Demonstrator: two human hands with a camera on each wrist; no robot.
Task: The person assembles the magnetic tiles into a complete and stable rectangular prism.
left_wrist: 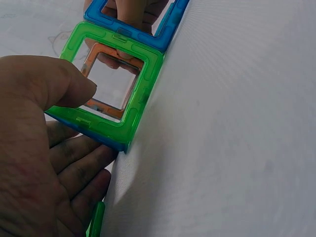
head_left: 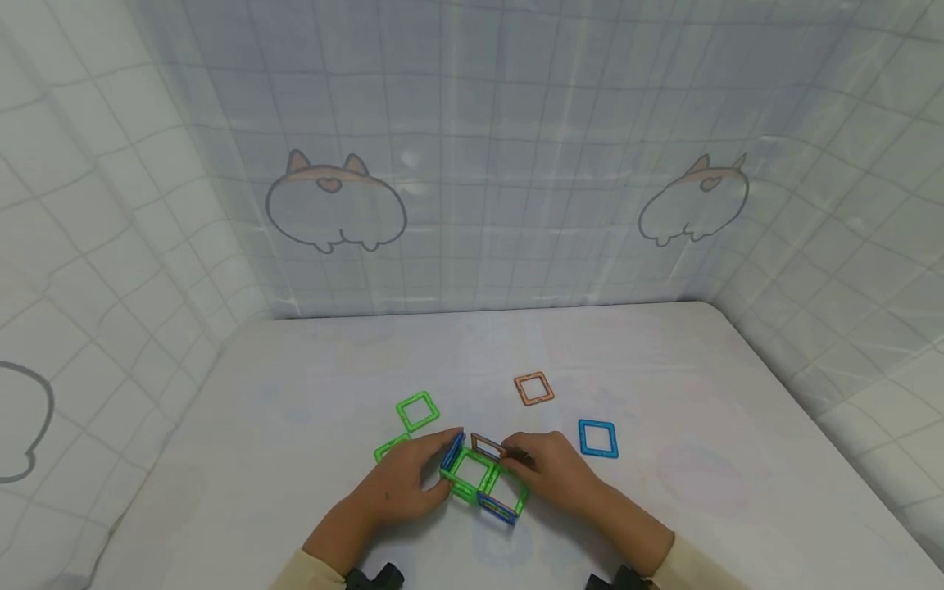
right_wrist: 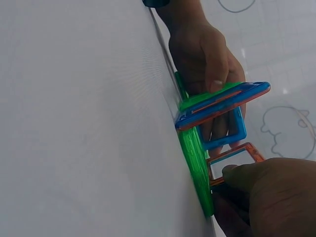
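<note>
Square magnetic tiles with see-through middles are joined into a small structure, with green tiles and blue tiles set on edge against them. My left hand holds its left side, the thumb over a green tile and the fingers behind near a blue one. On the far right side, my right hand pinches an upright orange tile between thumb and fingers. That tile's lower edge is right at a green tile. Through the green tile's opening, the left wrist view shows the orange tile and right fingertips.
Beyond the hands on the white table lie a loose orange tile, a blue tile to the right, and a green tile to the left. Another green tile is partly behind the left hand. Checked curtains surround the table.
</note>
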